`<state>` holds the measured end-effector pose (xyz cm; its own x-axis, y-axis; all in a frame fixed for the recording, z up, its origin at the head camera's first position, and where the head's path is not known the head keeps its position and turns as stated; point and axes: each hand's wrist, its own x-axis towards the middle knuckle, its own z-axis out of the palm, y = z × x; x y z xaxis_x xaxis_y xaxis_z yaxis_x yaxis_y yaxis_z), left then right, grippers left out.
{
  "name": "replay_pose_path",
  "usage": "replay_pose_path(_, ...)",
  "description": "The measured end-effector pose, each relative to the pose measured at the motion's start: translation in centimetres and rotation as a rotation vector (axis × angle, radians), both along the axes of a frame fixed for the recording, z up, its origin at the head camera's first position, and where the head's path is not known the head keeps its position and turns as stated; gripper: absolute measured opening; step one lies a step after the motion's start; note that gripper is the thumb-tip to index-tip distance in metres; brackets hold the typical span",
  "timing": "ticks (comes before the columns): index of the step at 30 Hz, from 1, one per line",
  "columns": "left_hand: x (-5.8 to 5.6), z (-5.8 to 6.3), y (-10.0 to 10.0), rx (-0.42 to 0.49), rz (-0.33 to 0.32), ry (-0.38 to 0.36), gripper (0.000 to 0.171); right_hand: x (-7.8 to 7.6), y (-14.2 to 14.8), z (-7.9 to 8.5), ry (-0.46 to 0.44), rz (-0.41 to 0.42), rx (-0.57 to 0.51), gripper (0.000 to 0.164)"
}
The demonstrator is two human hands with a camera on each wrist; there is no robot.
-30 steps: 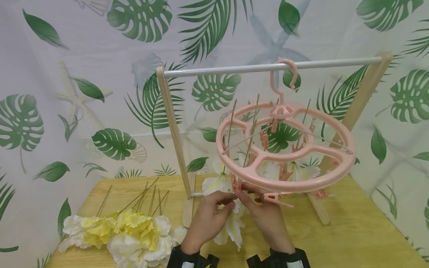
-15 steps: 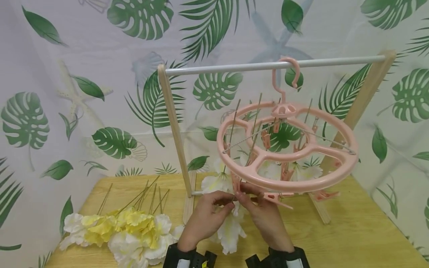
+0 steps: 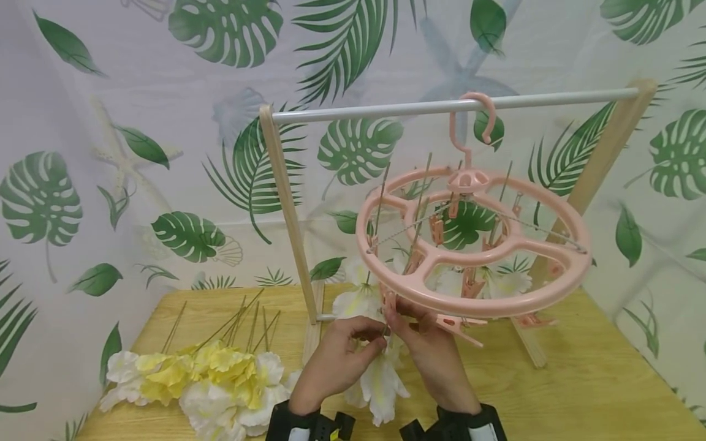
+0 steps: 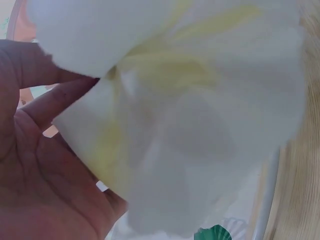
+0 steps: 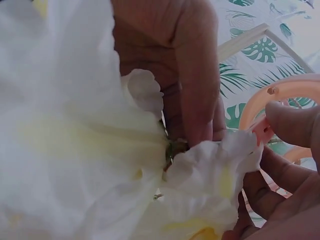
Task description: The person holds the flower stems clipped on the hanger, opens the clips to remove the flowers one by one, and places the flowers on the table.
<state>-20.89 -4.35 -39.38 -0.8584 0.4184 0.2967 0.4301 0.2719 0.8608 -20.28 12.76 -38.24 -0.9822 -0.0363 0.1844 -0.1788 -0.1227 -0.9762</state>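
nearest me are the black wrist straps (image 3: 460,422), each bearing a white patch; any print there is too small for me to read. the left hand (image 3: 336,361) pinches a white artificial flower (image 3: 380,389) by its stem, petals hanging below the fingers. just above, the right hand (image 3: 436,358) pinches a pink clothespin (image 3: 389,300); i can't tell whether it bites the stem. my right wrist view shows the bloom's green base (image 5: 172,150) at the left fingertips, which my head view hides; my left wrist view looks into the yellow-streaked petals. the pink round clip hanger (image 3: 469,305) brings its front rim close over the right fingers, while rightward bare wooden table (image 3: 595,380) runs to a slanting edge. white and yellow artificial flowers (image 3: 226,373) lie heaped near the left wrist. beyond, the hanger hooks over a white bar (image 3: 375,112) before a leaf-printed backdrop (image 3: 182,147).
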Motion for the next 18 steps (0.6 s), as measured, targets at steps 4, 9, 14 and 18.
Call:
replay_pose_path(4,0.09,0.21,0.11,-0.01,-0.014,-0.017,0.016,0.05,-0.07,0.22,0.021,-0.029,-0.021,0.014)
replay_pose_path(9,0.3,0.27,0.45,-0.033,-0.049,-0.035,0.014,0.27,-0.19,0.39,0.019,-0.06,-0.074,0.022)
replay_pose_path(14,0.47,0.2,0.61,-0.037,-0.101,-0.032,0.013,0.45,-0.11,0.45,0.058,-0.021,-0.174,0.044)
replay_pose_path(18,0.56,0.11,0.56,-0.041,-0.117,-0.016,0.013,0.38,-0.08,0.41,0.119,0.021,-0.22,0.046)
